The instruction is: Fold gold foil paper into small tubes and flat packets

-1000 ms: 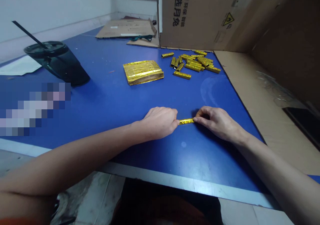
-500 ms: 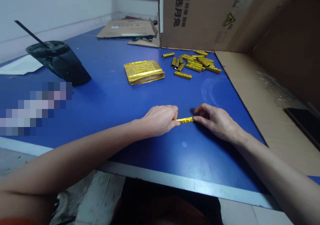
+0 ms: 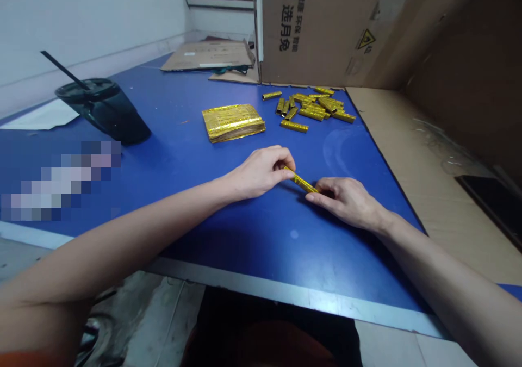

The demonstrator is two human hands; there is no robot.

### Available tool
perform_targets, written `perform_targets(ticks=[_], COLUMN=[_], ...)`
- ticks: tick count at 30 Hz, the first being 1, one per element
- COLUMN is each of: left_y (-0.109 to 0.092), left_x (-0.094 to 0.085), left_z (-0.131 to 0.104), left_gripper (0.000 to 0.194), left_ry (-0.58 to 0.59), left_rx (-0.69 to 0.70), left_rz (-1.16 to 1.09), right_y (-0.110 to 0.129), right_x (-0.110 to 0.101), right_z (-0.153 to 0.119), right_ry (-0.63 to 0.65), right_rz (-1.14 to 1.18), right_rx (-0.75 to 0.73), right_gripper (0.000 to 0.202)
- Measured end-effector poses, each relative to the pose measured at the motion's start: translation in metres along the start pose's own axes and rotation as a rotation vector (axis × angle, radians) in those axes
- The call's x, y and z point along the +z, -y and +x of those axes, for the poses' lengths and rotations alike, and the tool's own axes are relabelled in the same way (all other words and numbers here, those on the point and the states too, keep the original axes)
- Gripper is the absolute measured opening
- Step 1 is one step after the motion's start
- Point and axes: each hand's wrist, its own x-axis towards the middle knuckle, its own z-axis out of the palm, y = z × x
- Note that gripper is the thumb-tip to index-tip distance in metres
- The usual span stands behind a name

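Now slanted, nearly crosswise half a second ago: your gold strip (image 3: pixel 302 181) | it spans between your hands | your left hand (image 3: pixel 264 170) pinches its far end | your right hand (image 3: pixel 349 199) holds its near end | blue table (image 3: pixel 244 242) beneath

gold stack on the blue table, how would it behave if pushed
The gold stack might fan apart, since its front edge shows thin layers; it's unlikely to roll, lying flat; its shiny top may be slippery.

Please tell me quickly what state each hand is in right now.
Left hand: closed, pinching the far end of the narrow gold piece.
Right hand: closed, holding its near end.
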Motion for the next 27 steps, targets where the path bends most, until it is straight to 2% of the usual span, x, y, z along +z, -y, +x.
perform_targets(ticks=[3,6,9,12,15,22,27], left_y=[-0.004,-0.008,-0.011,-0.014,-0.016,-0.016,-0.013], left_x=[0.003,0.017,0.035,0.046,0.049,0.042,0.037], left_z=[0.012,0.018,0.013,0.003,-0.002,-0.003,-0.002], left_gripper=[0.007,0.016,0.023,0.022,0.017,0.016,0.024], left_ry=[-0.038,-0.147,-0.083,0.063,0.109,0.092,0.001], left_rx=[-0.028,-0.179,-0.280,-0.325,-0.309,-0.341,-0.336], left_rz=[-0.272,-0.659,-0.935,-0.978,-0.974,-0.989,-0.953], right_y=[-0.001,-0.001,0.002,0.005,0.006,0.007,0.010], right_x=[0.004,0.009,0.013,0.015,0.016,0.013,0.011], right_z=[-0.002,-0.004,-0.006,-0.007,-0.009,-0.011,-0.012], right_ry=[-0.036,-0.101,-0.150,-0.121,-0.076,0.008,0.046], right_rz=[0.076,0.227,0.374,0.475,0.509,0.432,0.493], right_rx=[-0.027,-0.037,-0.035,-0.064,-0.108,-0.118,-0.082], right_gripper=[0.038,0.038,0.037,0.031,0.029,0.032,0.037])
